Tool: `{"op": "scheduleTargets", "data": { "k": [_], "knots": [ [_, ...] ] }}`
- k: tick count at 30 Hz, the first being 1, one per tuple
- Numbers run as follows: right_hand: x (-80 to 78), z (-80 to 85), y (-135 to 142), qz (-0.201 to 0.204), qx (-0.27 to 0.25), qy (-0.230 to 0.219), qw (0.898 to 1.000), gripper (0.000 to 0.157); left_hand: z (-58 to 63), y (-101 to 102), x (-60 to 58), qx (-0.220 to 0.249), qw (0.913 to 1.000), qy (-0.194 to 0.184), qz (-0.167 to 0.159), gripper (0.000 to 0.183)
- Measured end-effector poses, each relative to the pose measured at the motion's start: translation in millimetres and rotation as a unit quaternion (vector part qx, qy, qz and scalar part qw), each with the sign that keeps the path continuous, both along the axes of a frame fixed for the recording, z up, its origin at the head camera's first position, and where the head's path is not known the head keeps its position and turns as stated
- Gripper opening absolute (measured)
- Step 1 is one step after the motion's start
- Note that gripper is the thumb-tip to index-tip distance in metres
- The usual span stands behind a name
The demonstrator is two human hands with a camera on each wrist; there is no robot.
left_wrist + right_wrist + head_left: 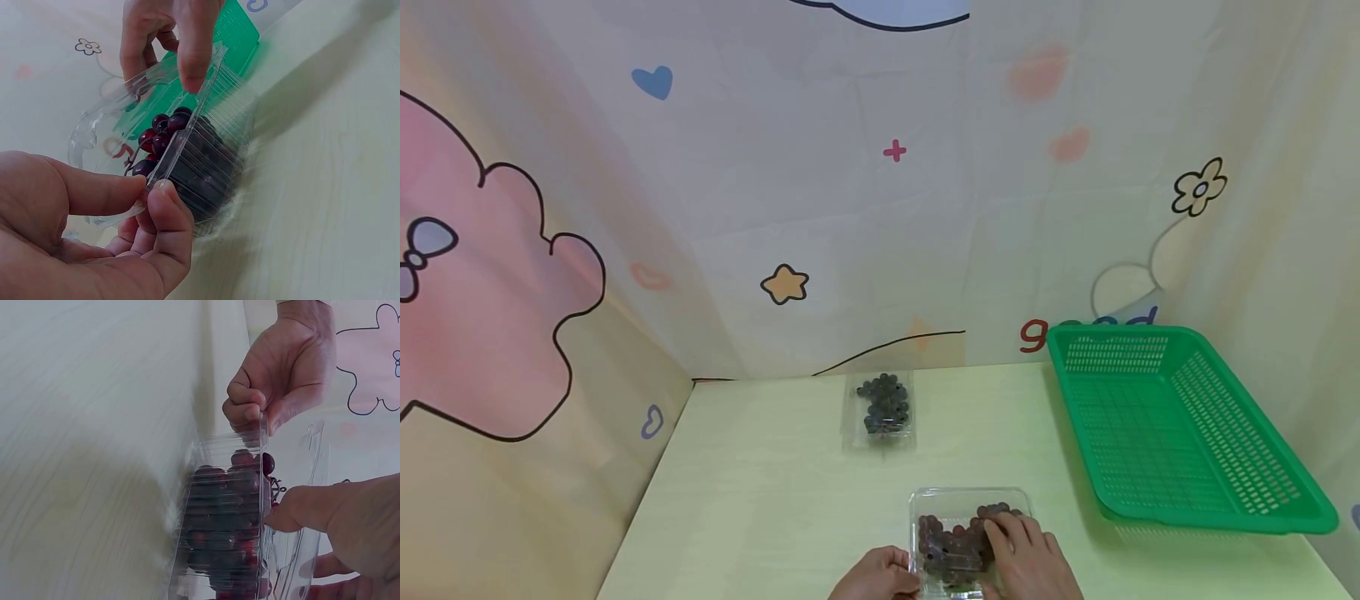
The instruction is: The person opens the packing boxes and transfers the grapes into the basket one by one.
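A clear plastic box (970, 497) of dark red grapes (951, 550) sits at the front of the table. My left hand (880, 575) pinches the box's rim at its left side, thumb against bent index finger (94, 194). On the right side, my right hand (1033, 562) grips the box, its bent fingers over the top. The right thumb (294, 512) is at the rim, with other fingers partly hidden behind the clear plastic. Stems and grapes show between the lid (84, 137) and the ribbed base. Whether the right fingertips touch any grapes cannot be told.
Farther back on the table (745, 492) stands a second clear box with dark grapes (886, 404). A green plastic basket (1157, 433) with slotted walls stands at the right. Printed curtains (850, 208) hang behind and along the sides.
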State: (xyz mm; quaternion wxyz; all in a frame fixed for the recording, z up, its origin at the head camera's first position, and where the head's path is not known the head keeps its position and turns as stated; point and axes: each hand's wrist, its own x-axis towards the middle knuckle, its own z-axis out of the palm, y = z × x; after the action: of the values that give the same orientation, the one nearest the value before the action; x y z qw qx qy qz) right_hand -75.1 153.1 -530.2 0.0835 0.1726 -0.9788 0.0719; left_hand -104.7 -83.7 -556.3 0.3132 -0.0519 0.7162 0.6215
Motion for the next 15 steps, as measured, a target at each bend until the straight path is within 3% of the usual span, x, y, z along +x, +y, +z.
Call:
{"op": "scheduleTargets", "data": {
  "k": [4, 15],
  "knots": [
    [-0.4, 0.8, 6, -0.021, 0.006, -0.027, 0.999, 0.056, 0.9, -1, -0.2, 0.007, 1.0000, -0.003, 0.000, 0.013],
    [1.2, -0.5, 17, -0.037, 0.021, -0.034, 0.998, 0.059, 1.1, 0, -0.6, 0.010, 0.9999, -0.005, 0.002, 0.014]
  ]
}}
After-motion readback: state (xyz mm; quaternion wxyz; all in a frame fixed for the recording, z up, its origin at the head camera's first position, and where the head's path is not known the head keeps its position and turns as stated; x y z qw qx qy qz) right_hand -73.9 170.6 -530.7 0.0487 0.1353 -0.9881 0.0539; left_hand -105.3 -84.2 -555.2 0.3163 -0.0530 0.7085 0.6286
